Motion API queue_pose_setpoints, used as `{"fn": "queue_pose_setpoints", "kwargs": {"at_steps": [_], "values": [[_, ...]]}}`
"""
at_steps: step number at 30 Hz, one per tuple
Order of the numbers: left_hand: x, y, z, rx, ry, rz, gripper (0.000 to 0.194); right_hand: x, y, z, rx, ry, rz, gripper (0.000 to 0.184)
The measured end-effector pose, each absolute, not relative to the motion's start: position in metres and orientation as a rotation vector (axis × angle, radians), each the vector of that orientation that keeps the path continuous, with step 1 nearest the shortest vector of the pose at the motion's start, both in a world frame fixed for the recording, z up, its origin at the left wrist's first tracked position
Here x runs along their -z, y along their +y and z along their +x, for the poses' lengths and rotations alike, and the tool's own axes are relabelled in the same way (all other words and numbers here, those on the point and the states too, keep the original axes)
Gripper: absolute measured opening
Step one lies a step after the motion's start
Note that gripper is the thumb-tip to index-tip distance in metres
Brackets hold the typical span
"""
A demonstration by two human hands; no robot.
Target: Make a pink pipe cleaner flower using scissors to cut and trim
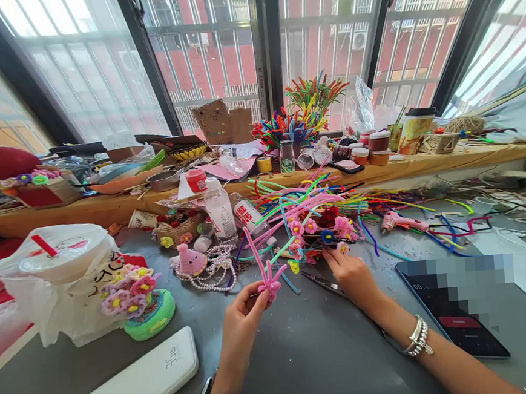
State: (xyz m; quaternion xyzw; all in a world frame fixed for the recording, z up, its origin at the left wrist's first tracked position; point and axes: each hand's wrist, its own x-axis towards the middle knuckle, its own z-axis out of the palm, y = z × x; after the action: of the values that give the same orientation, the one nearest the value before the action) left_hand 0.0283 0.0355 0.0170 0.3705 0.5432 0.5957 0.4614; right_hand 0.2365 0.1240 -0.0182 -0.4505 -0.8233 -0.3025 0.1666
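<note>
My left hand (243,320) is closed in a pinch on a pink pipe-cleaner flower (268,281), whose long stem sticks up and to the left. My right hand (348,272) reaches forward with fingers curled at the edge of a bunch of small pipe-cleaner flowers (318,232); what its fingertips hold, if anything, is hidden. Scissors (322,283) lie on the grey table (302,352) just left of the right hand. A heap of loose coloured pipe cleaners (318,202) lies behind the flowers.
A white power bank (136,383) lies front left, a phone (454,309) front right. A lidded cup in a plastic bag (63,261), a flower-topped green tin (148,306), a pink hat with beads (195,263), bottles (221,209) and a glue gun (399,221) surround the hands.
</note>
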Motion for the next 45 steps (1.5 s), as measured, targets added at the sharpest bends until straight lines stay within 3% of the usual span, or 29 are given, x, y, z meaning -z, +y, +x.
{"fn": "queue_pose_setpoints", "kwargs": {"at_steps": [9,16,23,30,45], "values": [[-0.016,0.035,0.028,-1.462,1.341,0.921,0.027,0.010,0.123,0.233,0.739,-2.313,-1.379,0.030],[-0.018,0.035,0.029,-1.459,1.325,0.917,0.027,-0.021,0.121,0.219,0.503,-2.148,-1.742,0.052],[-0.016,0.035,0.030,-1.441,1.342,0.947,0.026,-0.049,0.134,0.209,0.310,-2.171,-1.978,0.032],[-0.012,0.035,0.031,-1.426,1.339,0.962,0.027,-0.070,0.149,0.212,0.246,-2.240,-1.975,0.042],[-0.005,0.038,0.028,-1.386,1.315,0.999,0.026,-0.080,0.169,0.209,0.216,-2.336,-1.939,0.027]]}}
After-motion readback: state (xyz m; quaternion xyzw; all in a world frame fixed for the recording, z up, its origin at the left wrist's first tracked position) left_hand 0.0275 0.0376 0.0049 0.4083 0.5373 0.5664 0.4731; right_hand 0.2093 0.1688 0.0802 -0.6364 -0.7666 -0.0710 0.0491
